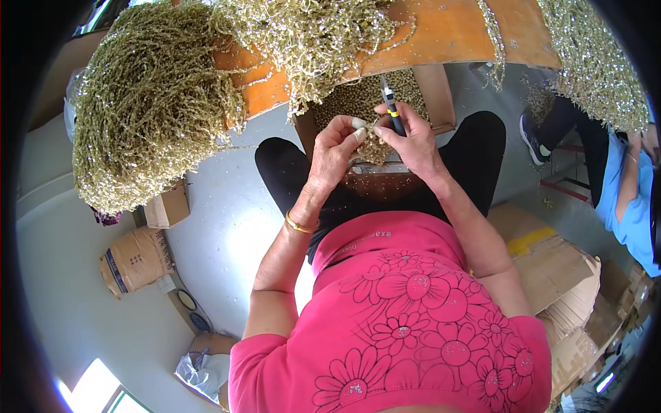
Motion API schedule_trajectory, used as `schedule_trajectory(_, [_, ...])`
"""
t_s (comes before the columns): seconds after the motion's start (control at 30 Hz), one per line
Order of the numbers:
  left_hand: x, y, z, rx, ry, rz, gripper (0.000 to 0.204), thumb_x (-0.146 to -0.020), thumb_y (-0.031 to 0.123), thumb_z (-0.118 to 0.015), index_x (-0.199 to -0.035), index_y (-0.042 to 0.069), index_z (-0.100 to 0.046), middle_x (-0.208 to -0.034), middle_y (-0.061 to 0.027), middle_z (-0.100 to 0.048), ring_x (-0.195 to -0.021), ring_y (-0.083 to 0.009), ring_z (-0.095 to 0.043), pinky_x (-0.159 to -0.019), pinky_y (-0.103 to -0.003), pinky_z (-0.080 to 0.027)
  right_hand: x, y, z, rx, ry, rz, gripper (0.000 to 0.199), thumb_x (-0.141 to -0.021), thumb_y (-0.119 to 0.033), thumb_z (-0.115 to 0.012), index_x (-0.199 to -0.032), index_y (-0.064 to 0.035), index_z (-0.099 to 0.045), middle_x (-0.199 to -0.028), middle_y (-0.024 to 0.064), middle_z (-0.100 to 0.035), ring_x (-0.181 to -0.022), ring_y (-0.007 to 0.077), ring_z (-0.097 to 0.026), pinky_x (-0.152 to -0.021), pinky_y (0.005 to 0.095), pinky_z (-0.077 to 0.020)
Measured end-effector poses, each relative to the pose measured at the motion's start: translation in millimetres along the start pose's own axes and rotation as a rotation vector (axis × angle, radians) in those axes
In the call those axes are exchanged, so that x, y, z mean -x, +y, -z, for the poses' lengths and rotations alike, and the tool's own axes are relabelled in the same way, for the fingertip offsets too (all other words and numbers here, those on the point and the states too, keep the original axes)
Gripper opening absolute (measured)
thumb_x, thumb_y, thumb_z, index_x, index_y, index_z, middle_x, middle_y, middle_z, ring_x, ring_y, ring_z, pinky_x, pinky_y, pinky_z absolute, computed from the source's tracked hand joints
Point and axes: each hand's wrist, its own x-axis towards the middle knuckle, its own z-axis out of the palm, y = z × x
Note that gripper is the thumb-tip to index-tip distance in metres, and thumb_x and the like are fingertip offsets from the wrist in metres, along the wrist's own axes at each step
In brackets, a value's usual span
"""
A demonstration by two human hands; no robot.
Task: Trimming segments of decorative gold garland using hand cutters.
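The slim black-and-yellow cutter with silver tip (392, 111) is in your right hand (416, 141), fingers bent around it, above the small round golden beads (344, 103). Your left hand (331, 153) pinches; on what, I cannot tell.

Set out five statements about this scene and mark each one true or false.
1. The right hand holds a black tool with a yellow band. True.
2. The gold bracelet is on the right wrist. False: it is on the left wrist.
3. The open cardboard box contains small gold beads. True.
4. The left hand lies flat on the orange table. False: it is raised near the right hand, over the box.
5. Gold strands hang over the table's edge. True.
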Motion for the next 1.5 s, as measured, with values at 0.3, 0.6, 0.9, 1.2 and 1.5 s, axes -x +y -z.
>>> schedule_trajectory(0.3, [5, 15, -9, -0.709, 0.231, -0.496, 0.022, -0.070, 0.000, -0.061, -0.090, 0.004, -0.053, -0.088, -0.0091, -0.053, -0.083, -0.0251, -0.051, -0.073, -0.034, -0.041, -2, -3, 1, -0.208, 0.014, -0.166, 0.029, -0.077, -0.005, -0.060, -0.105, -0.0073, -0.053, -0.076, -0.0034, -0.052, -0.064, 0.0033, -0.046, -0.059, 0.0172, -0.0381])
schedule_trajectory(0.6, [1, 2, -3, -0.527, 0.049, -0.294, 0.017, -0.083, 0.000, -0.051, -0.099, 0.002, -0.052, -0.086, -0.0018, -0.056, -0.081, -0.0089, -0.052, -0.074, -0.022, -0.043, -2, -12, -1, -0.150, -0.055, -0.108, 0.032, -0.077, -0.004, -0.059, -0.108, -0.0067, -0.051, -0.077, -0.0035, -0.052, -0.071, 0.0038, -0.048, -0.065, 0.0185, -0.0391])
schedule_trajectory(0.9, [1, 13, -4, 0.041, -0.062, -0.040, 0.014, -0.084, 0.001, -0.050, -0.098, 0.002, -0.048, -0.089, -0.0013, -0.055, -0.085, -0.0062, -0.050, -0.077, -0.020, -0.040, -6, -11, 2, -0.130, -0.028, 0.032, 0.033, -0.076, 0.000, -0.059, -0.107, -0.0025, -0.050, -0.095, 0.0035, -0.057, -0.082, 0.0072, -0.053, -0.078, 0.0229, -0.0424])
schedule_trajectory(1.2, [6, 11, -10, -0.278, 0.163, -0.183, 0.016, -0.080, 0.005, -0.056, -0.095, 0.003, -0.050, -0.086, -0.0034, -0.055, -0.080, -0.0103, -0.052, -0.073, -0.024, -0.042, -4, -13, 1, 0.008, -0.027, 0.072, 0.034, -0.074, 0.001, -0.059, -0.106, -0.0068, -0.052, -0.083, 0.0004, -0.056, -0.076, 0.0062, -0.052, -0.069, 0.0213, -0.0440])
schedule_trajectory(1.5, [4, 6, -14, -0.964, 0.224, -0.612, 0.023, -0.070, 0.005, -0.061, -0.092, 0.005, -0.053, -0.083, -0.0081, -0.054, -0.081, -0.0259, -0.052, -0.075, -0.035, -0.037, -4, -10, -2, 0.019, -0.003, 0.020, 0.032, -0.074, 0.000, -0.061, -0.104, -0.0057, -0.052, -0.078, -0.0016, -0.053, -0.073, 0.0047, -0.050, -0.069, 0.0200, -0.0427])
